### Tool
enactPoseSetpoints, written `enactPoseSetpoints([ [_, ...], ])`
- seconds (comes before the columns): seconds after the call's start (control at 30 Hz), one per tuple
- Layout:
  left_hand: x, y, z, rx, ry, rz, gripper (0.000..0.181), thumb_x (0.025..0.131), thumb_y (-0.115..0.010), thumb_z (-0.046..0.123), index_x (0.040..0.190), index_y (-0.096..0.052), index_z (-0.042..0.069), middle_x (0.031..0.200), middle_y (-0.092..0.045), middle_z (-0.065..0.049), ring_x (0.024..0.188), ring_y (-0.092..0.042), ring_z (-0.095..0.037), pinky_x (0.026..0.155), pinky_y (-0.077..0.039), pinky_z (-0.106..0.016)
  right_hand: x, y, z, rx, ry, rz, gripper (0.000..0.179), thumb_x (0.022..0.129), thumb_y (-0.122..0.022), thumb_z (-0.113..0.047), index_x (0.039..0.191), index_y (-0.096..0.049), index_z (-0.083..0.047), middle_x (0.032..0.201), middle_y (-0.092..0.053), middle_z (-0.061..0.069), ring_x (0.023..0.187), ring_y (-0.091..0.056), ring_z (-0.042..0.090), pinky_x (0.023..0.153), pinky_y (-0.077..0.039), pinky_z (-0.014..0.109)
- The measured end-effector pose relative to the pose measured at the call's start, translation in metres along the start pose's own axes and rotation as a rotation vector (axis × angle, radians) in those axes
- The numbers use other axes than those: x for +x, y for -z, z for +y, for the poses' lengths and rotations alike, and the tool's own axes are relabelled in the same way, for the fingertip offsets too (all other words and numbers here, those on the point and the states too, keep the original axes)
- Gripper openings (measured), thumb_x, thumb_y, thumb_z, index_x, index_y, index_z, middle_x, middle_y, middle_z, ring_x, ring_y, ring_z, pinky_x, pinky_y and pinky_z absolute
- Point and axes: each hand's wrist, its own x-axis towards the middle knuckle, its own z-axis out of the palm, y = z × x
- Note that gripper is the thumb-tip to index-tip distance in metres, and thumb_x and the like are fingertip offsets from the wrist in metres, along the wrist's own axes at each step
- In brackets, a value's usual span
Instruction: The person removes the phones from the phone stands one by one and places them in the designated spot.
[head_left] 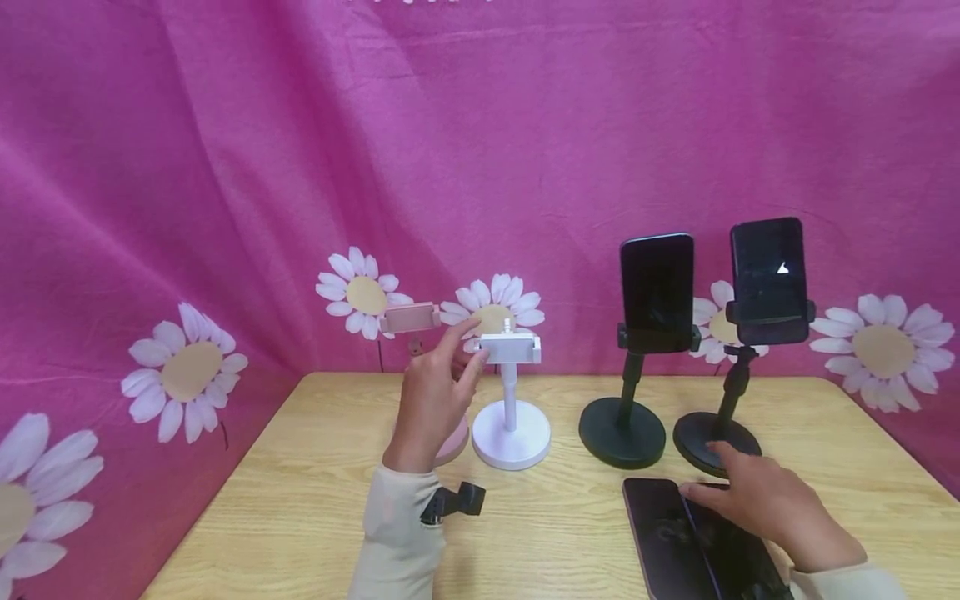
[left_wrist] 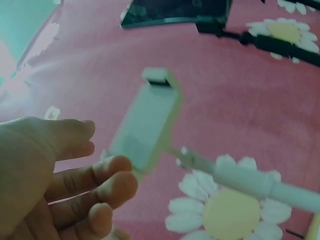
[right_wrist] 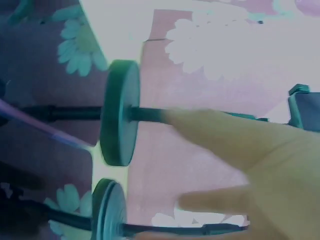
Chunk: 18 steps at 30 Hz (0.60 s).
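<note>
My left hand is beside the left end of a white phone stand's clamp, fingers loosely bent. In the left wrist view, fingertips overlap the lower end of the clamp; whether they touch it I cannot tell. The clamp holds no phone. My right hand hovers over two dark phones lying side by side, a left phone and a right phone that it partly covers. In the right wrist view, the right hand has its thumb and fingers spread apart, gripping nothing.
Behind my left hand stands a pink phone stand, its base partly hidden. To the right, two black stands hold upright phones: one phone on the nearer-centre stand, another phone on the far-right stand. A pink daisy-print cloth hangs behind the wooden table.
</note>
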Motion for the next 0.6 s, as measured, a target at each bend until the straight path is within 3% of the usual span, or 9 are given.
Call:
enactPoseSetpoints([
  [0.13, 0.001, -0.004, 0.015, -0.074, -0.080, 0.013, 0.041, 0.091, -0.068, 0.014, 0.130, -0.058, 0.014, 0.078, -0.067, 0.000, 0.062, -0.062, -0.007, 0.059, -0.052, -0.020, -0.003, 0.014, -0.014, 0.146, 0.042, 0.218, 0.098, 0.079, -0.064, -0.066, 0.138, -0.037, 0.007, 0.119, -0.053, 0.040, 0.103, -0.055, 0.054, 0.074, -0.050, 0.064],
  [0.27, 0.001, -0.016, 0.029, -0.115, -0.148, -0.017, 0.037, 0.092, -0.066, 0.014, 0.128, -0.058, 0.013, 0.081, -0.068, -0.001, 0.064, -0.063, -0.007, 0.063, -0.053, -0.018, -0.007, 0.023, -0.026, 0.298, 0.090, 0.348, 0.097, 0.083, -0.064, -0.060, 0.148, -0.024, 0.000, 0.128, -0.048, 0.038, 0.110, -0.054, 0.053, 0.073, -0.052, 0.061],
  [0.43, -0.001, -0.039, 0.046, -0.191, -0.181, -0.106, 0.035, 0.094, -0.062, 0.016, 0.128, -0.058, 0.012, 0.085, -0.066, 0.001, 0.073, -0.063, -0.006, 0.068, -0.053, -0.016, -0.006, 0.033, -0.040, 0.423, 0.116, 0.495, 0.090, 0.087, -0.063, -0.054, 0.152, -0.020, -0.007, 0.134, -0.046, 0.035, 0.112, -0.053, 0.053, 0.077, -0.050, 0.061],
  [0.6, -0.001, -0.069, 0.063, -0.224, -0.169, -0.162, 0.037, 0.096, -0.059, 0.020, 0.131, -0.054, 0.011, 0.095, -0.066, -0.001, 0.083, -0.063, -0.005, 0.072, -0.052, -0.016, 0.001, 0.042, -0.052, 0.552, 0.116, 0.599, 0.085, 0.089, -0.062, -0.051, 0.154, -0.019, -0.017, 0.140, -0.044, 0.029, 0.116, -0.053, 0.050, 0.080, -0.049, 0.058],
])
